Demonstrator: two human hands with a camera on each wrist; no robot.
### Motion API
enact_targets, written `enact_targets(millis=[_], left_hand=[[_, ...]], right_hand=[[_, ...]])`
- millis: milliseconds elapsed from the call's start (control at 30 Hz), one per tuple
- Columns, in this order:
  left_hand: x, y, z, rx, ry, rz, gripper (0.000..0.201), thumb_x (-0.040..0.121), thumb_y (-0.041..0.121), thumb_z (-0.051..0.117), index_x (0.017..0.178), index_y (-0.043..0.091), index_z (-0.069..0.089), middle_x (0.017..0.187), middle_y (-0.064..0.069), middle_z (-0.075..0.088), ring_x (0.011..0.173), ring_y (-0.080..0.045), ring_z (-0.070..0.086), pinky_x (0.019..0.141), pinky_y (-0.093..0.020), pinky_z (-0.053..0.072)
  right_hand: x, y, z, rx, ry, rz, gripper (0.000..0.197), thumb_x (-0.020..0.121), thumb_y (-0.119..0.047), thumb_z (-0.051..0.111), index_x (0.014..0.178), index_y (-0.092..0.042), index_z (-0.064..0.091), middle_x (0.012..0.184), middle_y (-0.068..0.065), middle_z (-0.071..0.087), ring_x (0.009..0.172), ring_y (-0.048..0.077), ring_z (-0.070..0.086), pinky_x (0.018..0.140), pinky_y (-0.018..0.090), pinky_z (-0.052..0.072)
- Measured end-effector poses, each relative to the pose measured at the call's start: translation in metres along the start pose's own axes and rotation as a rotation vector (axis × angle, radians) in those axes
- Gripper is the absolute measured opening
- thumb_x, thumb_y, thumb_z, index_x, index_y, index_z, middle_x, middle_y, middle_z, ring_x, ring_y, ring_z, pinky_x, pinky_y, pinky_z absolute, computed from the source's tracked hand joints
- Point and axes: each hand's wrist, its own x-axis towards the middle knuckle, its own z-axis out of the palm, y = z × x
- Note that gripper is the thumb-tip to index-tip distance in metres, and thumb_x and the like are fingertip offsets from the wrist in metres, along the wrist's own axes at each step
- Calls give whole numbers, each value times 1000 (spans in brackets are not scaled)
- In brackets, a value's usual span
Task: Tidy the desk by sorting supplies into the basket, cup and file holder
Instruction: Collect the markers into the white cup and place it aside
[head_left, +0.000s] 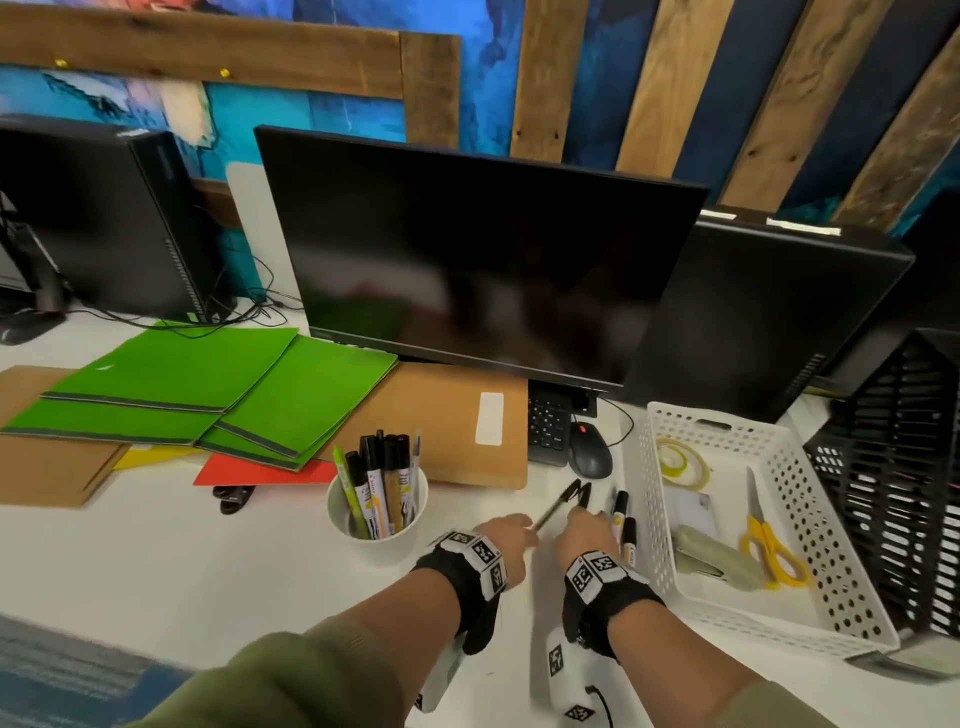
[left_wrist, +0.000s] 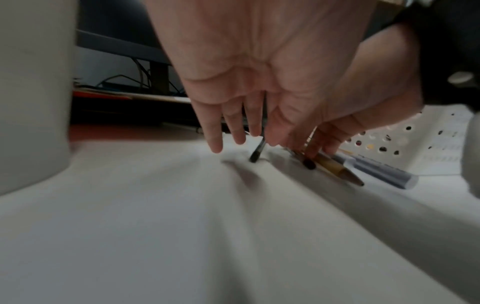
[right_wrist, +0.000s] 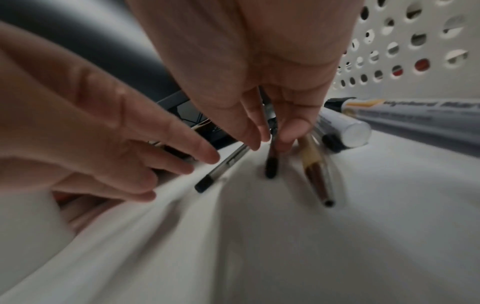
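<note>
Several pens lie loose on the white desk between the cup (head_left: 376, 519) and the basket (head_left: 655, 483). My left hand (head_left: 522, 531) lies with straight fingers (right_wrist: 202, 153) on a clear pen with a black cap (head_left: 557, 505). My right hand (head_left: 583, 517) pinches a thin black-ended pen (right_wrist: 271, 166) between thumb and fingertips, low on the desk. A brown-barrelled pen (right_wrist: 317, 174) and two whiteboard markers (head_left: 623, 525) lie just right of that hand, beside the basket wall. The cup holds several markers and pens upright.
The white basket holds tape (head_left: 680, 462), a stapler (head_left: 722, 558) and yellow scissors (head_left: 774, 545). A black mesh file holder (head_left: 893, 467) stands at the right. Green folders (head_left: 208, 395), brown envelopes (head_left: 447, 421), coloured sheets and a binder clip (head_left: 234, 498) lie left. Monitor, keyboard and mouse (head_left: 589, 449) are behind.
</note>
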Motion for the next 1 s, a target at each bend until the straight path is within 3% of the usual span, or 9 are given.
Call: enact_targets(millis=[167, 333, 500, 700, 800, 867, 933, 1000], left_hand=[[15, 6, 8, 72, -2, -26, 45, 87, 2, 45, 132, 7, 49, 142, -12, 38, 127, -32, 45, 107, -39, 40], [22, 12, -3, 142, 73, -187, 31, 90, 15, 50, 118, 3, 55, 122, -16, 55, 115, -32, 53, 94, -37, 47], [29, 12, 3, -2, 105, -247, 49, 84, 4, 58, 128, 4, 36, 124, -17, 53, 116, -34, 55, 93, -38, 47], [23, 4, 1, -260, 157, -318, 32, 91, 10, 44, 122, 1, 43, 129, -16, 51, 118, -30, 53, 94, -34, 45], [14, 4, -4, -432, 211, -290, 36, 92, 12, 45, 127, 4, 42, 125, -17, 56, 112, -30, 58, 88, -32, 48], [7, 6, -7, -495, 261, -235, 45, 92, 13, 46, 136, 10, 37, 120, -16, 61, 109, -29, 60, 84, -30, 48], [-5, 5, -10, -508, 331, -177, 44, 94, 13, 44, 137, 14, 39, 116, -15, 64, 106, -29, 60, 80, -27, 47], [-15, 2, -14, -504, 417, -152, 38, 93, 13, 45, 131, 15, 47, 113, -13, 65, 104, -29, 60, 81, -27, 47]], right_hand=[[4, 0, 3, -56, 8, -36, 32, 89, -3, 39, 118, -6, 52, 124, 15, 57, 119, 27, 53, 95, 31, 44], [5, 2, 2, 17, 43, -18, 31, 94, -4, 36, 123, -6, 48, 124, 12, 59, 119, 24, 55, 96, 29, 44], [3, 1, 2, 121, 31, 44, 33, 92, -6, 42, 125, -4, 41, 125, 14, 57, 119, 26, 54, 95, 30, 44], [1, 1, 2, 228, -17, -4, 28, 86, -16, 57, 111, -5, 50, 116, 13, 62, 110, 28, 58, 84, 28, 46], [-3, -5, -2, 355, 25, -77, 10, 83, -16, 59, 84, -10, 50, 91, 12, 62, 89, 26, 60, 74, 27, 45], [-5, -10, -3, 526, 52, -100, 12, 81, -13, 60, 75, -14, 49, 82, 12, 64, 83, 28, 64, 78, 35, 54], [-11, -19, -7, 684, 54, -132, 10, 80, -8, 60, 76, -16, 56, 82, 15, 68, 84, 31, 67, 79, 42, 57], [-18, -27, -11, 795, 46, -188, 9, 81, -4, 60, 83, -12, 62, 84, 16, 69, 86, 33, 67, 73, 40, 59]])
